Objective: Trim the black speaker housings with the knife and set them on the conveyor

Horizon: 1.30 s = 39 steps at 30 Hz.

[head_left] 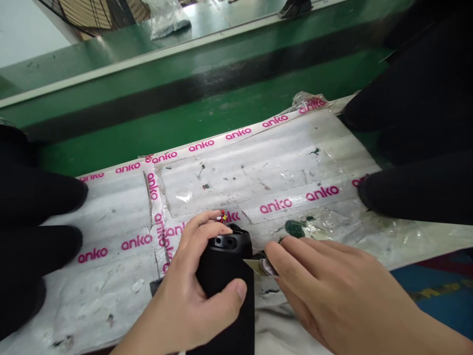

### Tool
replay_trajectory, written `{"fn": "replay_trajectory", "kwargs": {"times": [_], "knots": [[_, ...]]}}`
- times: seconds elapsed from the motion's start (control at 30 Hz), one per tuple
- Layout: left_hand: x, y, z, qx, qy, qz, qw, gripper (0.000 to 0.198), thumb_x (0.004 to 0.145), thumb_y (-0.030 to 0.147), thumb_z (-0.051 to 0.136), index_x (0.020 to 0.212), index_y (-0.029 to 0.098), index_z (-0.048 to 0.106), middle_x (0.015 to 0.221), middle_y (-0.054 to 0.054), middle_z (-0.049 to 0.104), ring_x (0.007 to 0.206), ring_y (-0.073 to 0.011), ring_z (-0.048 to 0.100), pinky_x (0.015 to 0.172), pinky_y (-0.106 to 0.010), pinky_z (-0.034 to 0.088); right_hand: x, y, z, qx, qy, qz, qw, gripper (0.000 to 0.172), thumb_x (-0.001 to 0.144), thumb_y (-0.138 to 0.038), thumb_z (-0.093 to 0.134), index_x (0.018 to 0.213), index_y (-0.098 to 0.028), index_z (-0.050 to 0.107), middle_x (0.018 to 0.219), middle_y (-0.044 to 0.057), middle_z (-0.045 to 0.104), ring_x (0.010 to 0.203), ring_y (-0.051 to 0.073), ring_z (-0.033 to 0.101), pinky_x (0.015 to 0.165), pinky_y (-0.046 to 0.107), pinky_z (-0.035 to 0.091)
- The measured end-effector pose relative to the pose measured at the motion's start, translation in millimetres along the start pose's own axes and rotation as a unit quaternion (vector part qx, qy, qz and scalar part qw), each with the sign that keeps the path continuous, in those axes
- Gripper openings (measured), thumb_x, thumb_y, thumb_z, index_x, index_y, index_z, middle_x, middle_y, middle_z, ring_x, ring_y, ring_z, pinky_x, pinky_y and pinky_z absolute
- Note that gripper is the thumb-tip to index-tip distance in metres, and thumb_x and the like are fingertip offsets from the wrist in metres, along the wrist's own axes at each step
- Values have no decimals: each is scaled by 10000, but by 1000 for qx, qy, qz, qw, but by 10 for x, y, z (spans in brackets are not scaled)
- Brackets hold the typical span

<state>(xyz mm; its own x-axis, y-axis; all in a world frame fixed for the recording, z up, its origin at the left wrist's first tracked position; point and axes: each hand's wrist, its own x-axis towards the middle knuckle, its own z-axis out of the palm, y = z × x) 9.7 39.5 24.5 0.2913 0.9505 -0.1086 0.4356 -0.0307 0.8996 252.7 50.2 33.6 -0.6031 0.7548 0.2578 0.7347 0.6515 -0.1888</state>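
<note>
My left hand (197, 281) is wrapped round a black housing (223, 268) with a rounded end piece that has two small holes, perhaps a speaker body. Its thumb lies over the near face, and its fingers curl over the far side and top. Small red, yellow and white wire ends (222, 217) stick up by the fingertips. Close to the right edge of the housing, my right hand (321, 286) is closed round a thin, flat, pointed blade (254, 266). The blade's tip meets the housing's side; most of its handle is hidden by the fingers.
Beneath lies a worn white padded board (229, 187) bound with pink-lettered anko tape. Dark rounded black pieces (48, 197) stand at the left, and more black pieces (414, 187) at the right. Beyond runs a green surface (207, 113) with a raised ledge; a plastic bag (169, 19) lies there.
</note>
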Motion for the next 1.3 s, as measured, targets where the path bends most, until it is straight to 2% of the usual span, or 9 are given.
{"fn": "replay_trajectory", "kwargs": {"times": [0.2,0.67,1.03,1.2,1.3], "knots": [[-7,-17,22,7,7,17,1000,638,869,168,705,1406,452,509,1572,-29,497,1537,-335,507,1257,-551,434,36,-89,110,-28,3,1,1000,310,839,-46,461,1088,-228,501,715,-59,552,551,166,513,585,331,315],[3,-41,30,-6,3,14,1000,604,882,185,690,1394,448,504,1574,-49,479,1537,-361,508,1245,-624,439,18,-160,139,-32,7,21,999,234,973,-86,456,1152,-208,543,736,-51,587,584,170,556,623,332,340],[10,-49,30,-24,-3,3,1000,606,877,179,690,1385,453,504,1582,-47,461,1547,-360,489,1240,-635,428,10,-142,133,-27,-1,19,999,246,962,-84,475,1161,-207,554,743,-49,595,588,178,553,629,342,340],[18,-58,27,-29,-5,5,1000,628,868,172,689,1393,461,501,1573,-35,470,1543,-345,488,1245,-605,432,5,-146,137,-35,-5,21,999,280,915,-72,484,1152,-210,542,753,-52,601,593,173,570,633,345,346],[23,-52,21,-35,-7,5,999,632,862,170,698,1391,460,510,1582,-30,476,1520,-344,519,1242,-599,440,1,-178,109,-57,-26,36,997,382,827,-60,498,1174,-215,532,761,-55,601,601,171,592,642,348,362]]}}
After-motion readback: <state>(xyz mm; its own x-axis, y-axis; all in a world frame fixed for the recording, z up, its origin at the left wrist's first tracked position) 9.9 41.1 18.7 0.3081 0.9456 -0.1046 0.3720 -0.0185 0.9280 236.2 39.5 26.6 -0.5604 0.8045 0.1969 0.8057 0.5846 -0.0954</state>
